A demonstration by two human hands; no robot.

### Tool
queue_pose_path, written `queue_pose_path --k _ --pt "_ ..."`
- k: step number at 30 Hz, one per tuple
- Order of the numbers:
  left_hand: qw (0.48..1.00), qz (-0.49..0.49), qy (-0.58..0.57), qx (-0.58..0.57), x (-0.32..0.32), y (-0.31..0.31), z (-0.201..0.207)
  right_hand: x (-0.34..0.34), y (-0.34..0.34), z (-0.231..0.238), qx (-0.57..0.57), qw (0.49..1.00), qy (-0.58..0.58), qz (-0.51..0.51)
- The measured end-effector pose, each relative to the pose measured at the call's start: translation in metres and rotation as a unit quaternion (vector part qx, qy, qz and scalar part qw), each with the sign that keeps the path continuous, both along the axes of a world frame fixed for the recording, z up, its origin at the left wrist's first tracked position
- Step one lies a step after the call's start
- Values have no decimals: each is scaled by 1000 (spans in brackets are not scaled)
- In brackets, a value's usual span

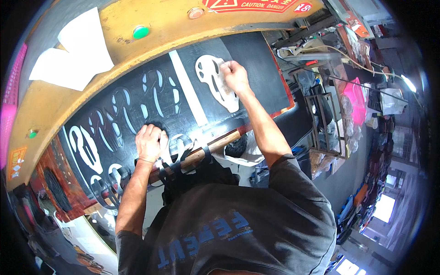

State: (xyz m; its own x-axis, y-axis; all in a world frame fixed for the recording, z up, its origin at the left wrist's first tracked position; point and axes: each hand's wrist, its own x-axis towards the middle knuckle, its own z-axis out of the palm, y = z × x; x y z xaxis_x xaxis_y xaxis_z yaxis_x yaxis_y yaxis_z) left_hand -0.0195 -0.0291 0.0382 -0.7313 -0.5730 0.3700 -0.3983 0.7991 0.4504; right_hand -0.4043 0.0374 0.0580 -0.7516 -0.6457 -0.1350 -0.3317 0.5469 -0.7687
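A black sheet (130, 80) lies on the press bed, marked by several narrow white curved shapes. On its right part is a long white shape (214, 85) with dark oval spots; I cannot tell whether it is a loose piece or an opening. My right hand (234, 77) is closed at that shape's upper right edge, its fingertips hidden. My left hand (152, 141) is low on the sheet, fingers curled down beside a dark patch; what they hold, if anything, is hidden. Between the hands runs a straight white strip (188, 87). Another white pierced shape (85, 149) lies at far left.
A yellow machine beam (169, 25) with a green button (140, 32) arches over the far side. White paper (75, 59) hangs on it. A wooden bar (211, 149) with dark straps crosses before me. At right stands a metal rack (327, 121) near pink plastic (353, 98).
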Motion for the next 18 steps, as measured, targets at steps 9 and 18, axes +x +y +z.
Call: queue_pose_path --k 9,18 --pt "1000 -10 7 -1 1 -1 -1 20 -76 4 165 945 211 187" --pt "1000 -6 20 12 2 -2 0 13 -94 38 257 910 183 271"
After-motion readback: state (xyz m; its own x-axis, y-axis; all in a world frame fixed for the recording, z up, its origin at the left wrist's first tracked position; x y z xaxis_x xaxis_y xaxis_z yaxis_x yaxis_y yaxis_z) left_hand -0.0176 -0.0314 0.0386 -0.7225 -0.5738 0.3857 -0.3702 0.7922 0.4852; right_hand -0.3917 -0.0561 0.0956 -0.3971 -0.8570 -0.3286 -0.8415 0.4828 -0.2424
